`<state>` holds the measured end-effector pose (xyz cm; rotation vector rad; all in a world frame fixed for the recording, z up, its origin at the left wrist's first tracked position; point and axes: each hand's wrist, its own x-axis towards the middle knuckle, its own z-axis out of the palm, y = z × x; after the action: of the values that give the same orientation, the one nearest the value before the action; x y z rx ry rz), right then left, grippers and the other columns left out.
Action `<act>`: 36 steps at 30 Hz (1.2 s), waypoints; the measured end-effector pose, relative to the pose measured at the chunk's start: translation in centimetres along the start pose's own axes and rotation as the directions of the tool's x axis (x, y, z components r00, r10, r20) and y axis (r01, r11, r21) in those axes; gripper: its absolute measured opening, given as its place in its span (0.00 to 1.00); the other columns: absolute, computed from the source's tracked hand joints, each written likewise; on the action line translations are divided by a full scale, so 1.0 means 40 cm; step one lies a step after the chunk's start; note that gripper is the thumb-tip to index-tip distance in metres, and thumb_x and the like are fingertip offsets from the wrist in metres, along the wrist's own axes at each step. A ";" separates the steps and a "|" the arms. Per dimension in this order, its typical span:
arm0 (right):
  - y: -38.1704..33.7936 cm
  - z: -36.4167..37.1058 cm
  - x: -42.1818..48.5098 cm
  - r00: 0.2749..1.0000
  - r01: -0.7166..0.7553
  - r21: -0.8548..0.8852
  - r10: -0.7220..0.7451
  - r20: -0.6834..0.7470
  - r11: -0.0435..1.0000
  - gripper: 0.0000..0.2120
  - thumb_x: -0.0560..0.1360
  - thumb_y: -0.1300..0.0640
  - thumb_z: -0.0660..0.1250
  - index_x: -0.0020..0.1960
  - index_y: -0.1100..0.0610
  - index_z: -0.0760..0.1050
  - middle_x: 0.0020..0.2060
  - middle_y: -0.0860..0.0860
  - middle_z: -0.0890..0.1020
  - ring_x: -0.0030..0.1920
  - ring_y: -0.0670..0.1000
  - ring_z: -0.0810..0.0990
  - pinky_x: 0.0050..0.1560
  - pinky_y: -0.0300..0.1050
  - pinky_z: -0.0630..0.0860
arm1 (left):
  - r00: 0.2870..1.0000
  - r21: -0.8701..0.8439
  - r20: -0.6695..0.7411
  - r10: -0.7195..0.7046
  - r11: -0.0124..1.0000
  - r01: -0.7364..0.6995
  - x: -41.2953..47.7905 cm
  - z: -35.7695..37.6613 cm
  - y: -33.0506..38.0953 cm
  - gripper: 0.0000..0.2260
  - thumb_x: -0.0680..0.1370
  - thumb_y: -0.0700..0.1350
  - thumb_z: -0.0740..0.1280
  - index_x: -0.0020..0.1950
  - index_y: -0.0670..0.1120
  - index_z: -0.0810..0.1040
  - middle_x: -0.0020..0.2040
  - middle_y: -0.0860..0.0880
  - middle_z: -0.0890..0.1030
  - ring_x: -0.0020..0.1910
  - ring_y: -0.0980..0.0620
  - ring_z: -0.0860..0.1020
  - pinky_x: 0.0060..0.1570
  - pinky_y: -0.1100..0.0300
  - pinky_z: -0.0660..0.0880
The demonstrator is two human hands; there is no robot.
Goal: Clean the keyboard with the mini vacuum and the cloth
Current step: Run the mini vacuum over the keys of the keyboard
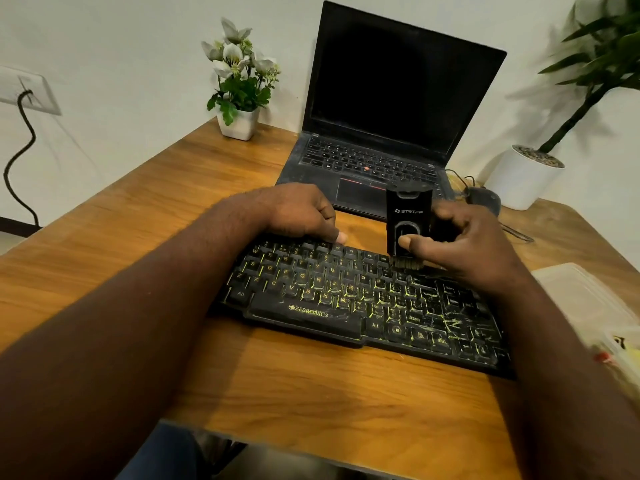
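Observation:
A black keyboard [360, 303] with yellow-lit gaps and dust on its keys lies across the wooden desk. My right hand [464, 244] grips a black mini vacuum [408, 220] upright, thumb on its front button. The vacuum's brush tip touches the top key rows right of centre. My left hand [301, 213] rests on the keyboard's far left edge with fingers curled, thumb tip on the upper keys. No cloth is recognisable in view.
An open black laptop [381, 109] stands just behind the keyboard. A small white flower pot [239, 124] is at the back left, a larger white plant pot [523, 181] at the back right beside a dark mouse [483, 199]. A clear plastic box [588, 299] lies at the right edge.

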<state>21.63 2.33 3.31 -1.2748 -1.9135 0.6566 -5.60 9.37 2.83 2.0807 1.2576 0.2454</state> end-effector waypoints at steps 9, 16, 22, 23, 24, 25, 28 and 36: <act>0.002 0.008 0.003 0.991 -0.009 -0.040 0.003 -0.137 0.999 0.13 0.73 0.53 0.78 0.57 0.52 0.84 0.46 0.47 0.87 0.46 0.48 0.86 0.43 0.49 0.85 | 1.000 -0.007 0.010 0.004 1.000 -0.004 -0.002 -0.002 0.002 0.16 0.79 0.57 0.71 0.43 0.45 0.82 0.31 0.55 0.80 0.28 0.62 0.76 0.40 0.60 0.70; -0.018 0.033 0.005 0.999 0.038 -0.025 -0.037 0.022 0.999 0.10 0.72 0.55 0.78 0.52 0.48 0.81 0.43 0.44 0.86 0.43 0.43 0.85 0.38 0.37 0.80 | 1.000 0.018 -0.001 0.013 1.000 -0.013 0.001 -0.002 0.001 0.17 0.78 0.58 0.71 0.44 0.43 0.83 0.31 0.55 0.79 0.28 0.63 0.76 0.41 0.59 0.69; -0.012 0.033 0.010 0.998 0.061 -0.053 -0.060 0.003 0.997 0.14 0.73 0.56 0.78 0.58 0.53 0.82 0.45 0.46 0.86 0.44 0.42 0.85 0.40 0.36 0.80 | 1.000 0.026 -0.002 0.016 1.000 -0.015 0.002 0.000 -0.001 0.19 0.78 0.58 0.71 0.46 0.41 0.82 0.32 0.53 0.79 0.27 0.62 0.75 0.41 0.60 0.70; -0.011 0.034 0.010 0.998 0.065 -0.067 -0.064 0.012 0.996 0.14 0.73 0.55 0.78 0.58 0.53 0.82 0.45 0.45 0.85 0.45 0.41 0.84 0.40 0.36 0.79 | 1.000 0.028 -0.003 0.017 0.999 -0.017 0.002 0.000 -0.001 0.19 0.78 0.58 0.71 0.45 0.41 0.83 0.33 0.53 0.80 0.27 0.62 0.75 0.41 0.59 0.70; -0.010 0.037 0.012 0.998 0.068 -0.090 -0.067 0.008 0.994 0.16 0.73 0.54 0.78 0.59 0.53 0.82 0.47 0.45 0.85 0.47 0.41 0.84 0.42 0.36 0.80 | 1.000 0.029 -0.003 0.018 0.999 -0.018 0.003 0.000 -0.001 0.18 0.78 0.58 0.71 0.45 0.42 0.83 0.33 0.53 0.80 0.28 0.62 0.75 0.42 0.59 0.70; -0.008 0.039 0.015 0.997 0.069 -0.127 -0.071 -0.011 0.990 0.18 0.73 0.53 0.78 0.62 0.53 0.82 0.50 0.44 0.85 0.49 0.41 0.84 0.45 0.38 0.81 | 1.000 0.027 0.000 0.018 0.999 -0.018 0.002 -0.001 0.000 0.18 0.78 0.58 0.71 0.45 0.42 0.83 0.33 0.53 0.80 0.28 0.62 0.75 0.42 0.59 0.70; -0.002 0.036 0.019 0.996 0.066 -0.162 -0.075 -0.051 0.985 0.20 0.73 0.52 0.78 0.64 0.52 0.81 0.52 0.44 0.85 0.51 0.43 0.84 0.48 0.43 0.83 | 1.000 0.025 0.004 0.015 1.000 -0.015 0.002 -0.002 0.002 0.17 0.79 0.57 0.71 0.45 0.43 0.83 0.31 0.55 0.79 0.27 0.62 0.75 0.41 0.60 0.69; -0.003 0.027 0.016 0.991 0.025 -0.190 -0.050 -0.127 0.981 0.19 0.73 0.53 0.78 0.62 0.48 0.80 0.48 0.38 0.82 0.48 0.33 0.81 0.43 0.27 0.77 | 1.000 0.028 0.002 0.022 0.999 -0.022 -0.003 -0.002 0.005 0.16 0.79 0.58 0.71 0.42 0.46 0.82 0.31 0.56 0.80 0.27 0.63 0.76 0.41 0.60 0.69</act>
<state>20.54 2.85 2.92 -1.3592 -1.9209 0.3689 -5.56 9.23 3.02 2.1189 1.2449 0.2372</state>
